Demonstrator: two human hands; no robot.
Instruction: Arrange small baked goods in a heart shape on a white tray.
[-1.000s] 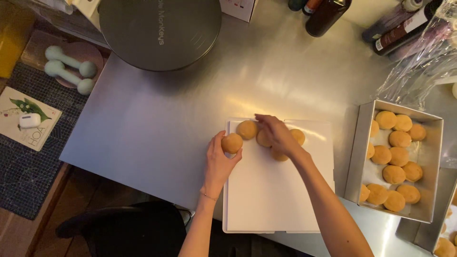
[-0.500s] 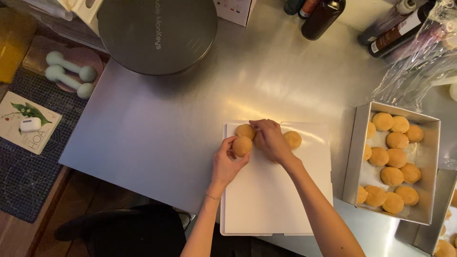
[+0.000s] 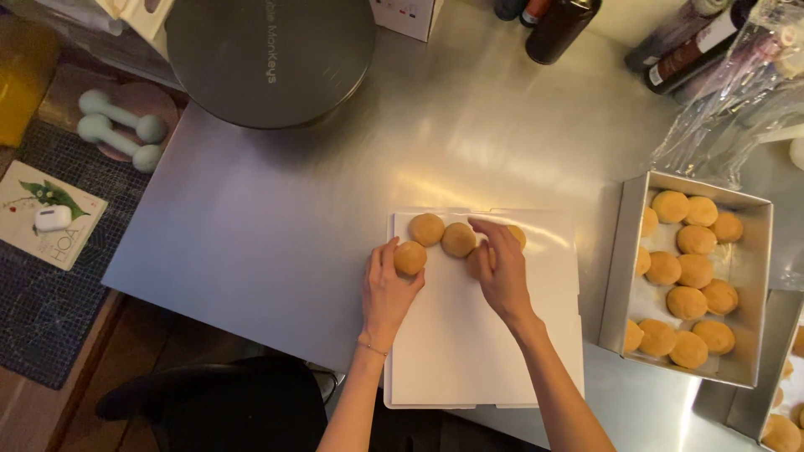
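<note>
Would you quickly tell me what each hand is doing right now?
Left hand: fingers curled round a golden bun on the white board.
Right hand: palm down over another bun, grip unclear.

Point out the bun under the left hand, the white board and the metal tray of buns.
bun (image 3: 409, 257), head view, middle of its top.
white board (image 3: 469, 351), head view, bare lower part.
metal tray (image 3: 618, 272), head view, left wall.
</note>
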